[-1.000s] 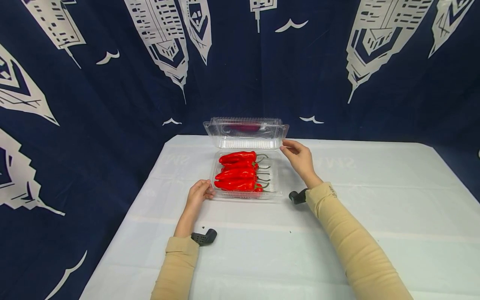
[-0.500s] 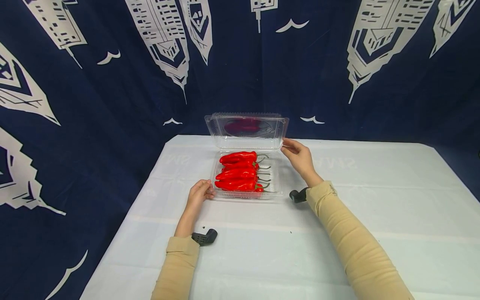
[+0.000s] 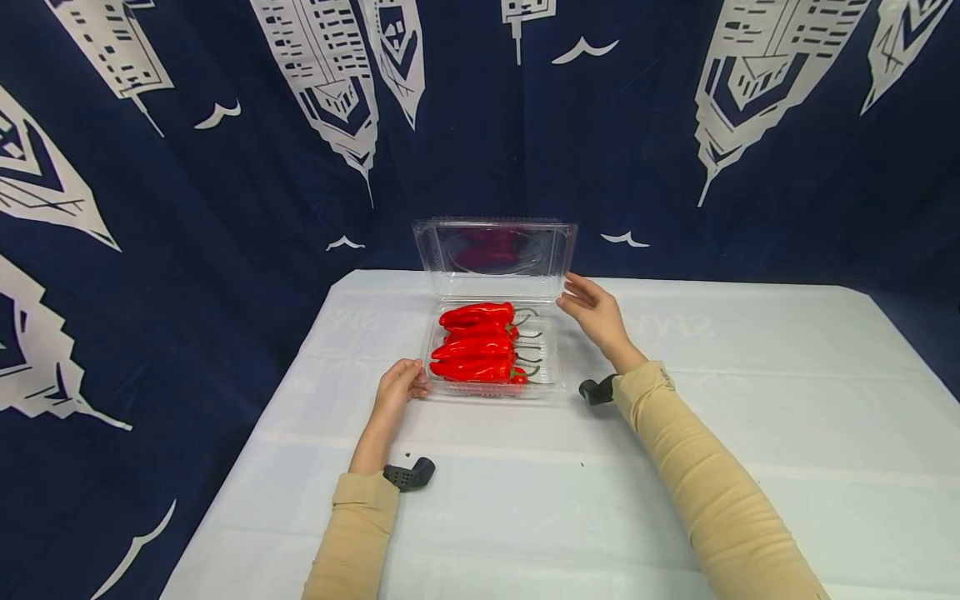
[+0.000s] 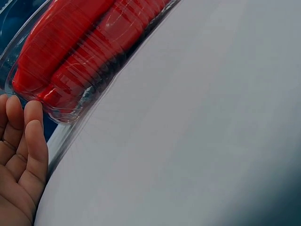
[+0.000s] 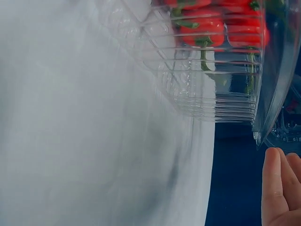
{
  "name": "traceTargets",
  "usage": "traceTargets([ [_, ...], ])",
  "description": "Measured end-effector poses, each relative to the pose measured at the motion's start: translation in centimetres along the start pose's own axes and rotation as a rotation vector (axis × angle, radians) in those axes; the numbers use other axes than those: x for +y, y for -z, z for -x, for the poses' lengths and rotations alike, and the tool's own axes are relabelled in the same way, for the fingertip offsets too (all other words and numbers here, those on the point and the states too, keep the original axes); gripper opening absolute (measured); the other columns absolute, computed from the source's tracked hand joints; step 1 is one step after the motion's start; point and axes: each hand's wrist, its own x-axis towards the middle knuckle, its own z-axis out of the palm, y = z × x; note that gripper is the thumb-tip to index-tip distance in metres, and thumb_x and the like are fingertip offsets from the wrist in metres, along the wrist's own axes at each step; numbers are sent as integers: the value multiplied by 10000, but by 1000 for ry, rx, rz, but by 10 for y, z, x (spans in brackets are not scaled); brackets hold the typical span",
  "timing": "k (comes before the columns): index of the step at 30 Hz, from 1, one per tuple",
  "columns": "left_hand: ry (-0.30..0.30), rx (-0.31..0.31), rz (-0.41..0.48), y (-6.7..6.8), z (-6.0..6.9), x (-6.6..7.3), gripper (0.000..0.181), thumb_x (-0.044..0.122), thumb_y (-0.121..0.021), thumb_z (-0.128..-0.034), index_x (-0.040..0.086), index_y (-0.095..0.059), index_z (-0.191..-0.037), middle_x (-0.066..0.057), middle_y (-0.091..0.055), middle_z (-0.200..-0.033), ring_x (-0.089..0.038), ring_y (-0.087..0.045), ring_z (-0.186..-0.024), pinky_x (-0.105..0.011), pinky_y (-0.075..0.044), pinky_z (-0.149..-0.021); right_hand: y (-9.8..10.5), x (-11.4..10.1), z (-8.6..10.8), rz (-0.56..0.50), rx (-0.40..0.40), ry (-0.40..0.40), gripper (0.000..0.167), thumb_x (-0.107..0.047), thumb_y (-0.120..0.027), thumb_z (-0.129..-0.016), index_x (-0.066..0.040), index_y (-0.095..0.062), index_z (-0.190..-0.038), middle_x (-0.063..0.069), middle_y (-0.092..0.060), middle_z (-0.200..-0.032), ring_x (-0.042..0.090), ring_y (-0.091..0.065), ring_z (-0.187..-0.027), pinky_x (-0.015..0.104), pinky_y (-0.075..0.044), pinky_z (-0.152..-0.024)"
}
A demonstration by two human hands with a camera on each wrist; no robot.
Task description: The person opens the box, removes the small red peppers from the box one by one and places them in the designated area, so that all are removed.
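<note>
A clear plastic clamshell container [image 3: 558, 358] lies on the table, its hinged lid [image 3: 480, 287] raised at the back. Several red peppers [image 3: 472, 346] with green stems lie side by side in the base. My left hand [image 3: 395, 387] is at the base's near left corner; in the left wrist view its relaxed fingertips [image 4: 34, 110] touch the rim. At the hinge's right end is my right hand [image 3: 596, 317], fingers extended against the lid's lower right edge. The right wrist view shows those fingertips [image 5: 273, 155] close to the container's edge, part of the hand cut off.
A white-covered table [image 3: 495, 517] spreads around the container. Behind it hangs a dark blue curtain [image 3: 525, 150] with white building prints. Black wrist cameras [image 3: 410, 474] stick out from both tan sleeves.
The lid has swung up and back from its hinge, standing taller now. My right hand's fingers have shifted slightly upward with it. The left hand and the peppers have stayed put.
</note>
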Motion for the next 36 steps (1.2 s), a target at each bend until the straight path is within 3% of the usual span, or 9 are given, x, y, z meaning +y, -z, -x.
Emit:
traceTargets([
  [16,-4,-5,4,0,0,-1,189,84,-453,-985,-57,-493,-866,-53,-545,-753,-119,-596,-695,-239,-502,-656,-2,4,0,-55,-27,-50,578,-130,-617,-910,-68,-368,-1428,176,-417,-1412,300,-454,-1253,360,-387,-1015],
  [25,-2,-2,9,0,-1,-1,193,84,-454,-985,-68,-490,-872,-65,-537,-757,-123,-595,-696,-241,-501,-652,-3,4,1,-81,-33,-47,559,-126,-587,-929,-35,-353,-1428,194,-405,-1413,297,-407,-1289,387,-357,-1037],
  [36,3,2,10,-1,0,0,198,73,-449,-983,-107,-478,-905,-72,-543,-758,-135,-589,-699,-245,-503,-655,-5,-22,13,-69,-48,-81,520,-69,-535,-947,56,-327,-1408,230,-354,-1429,343,-375,-1298,423,-337,-1047],
])
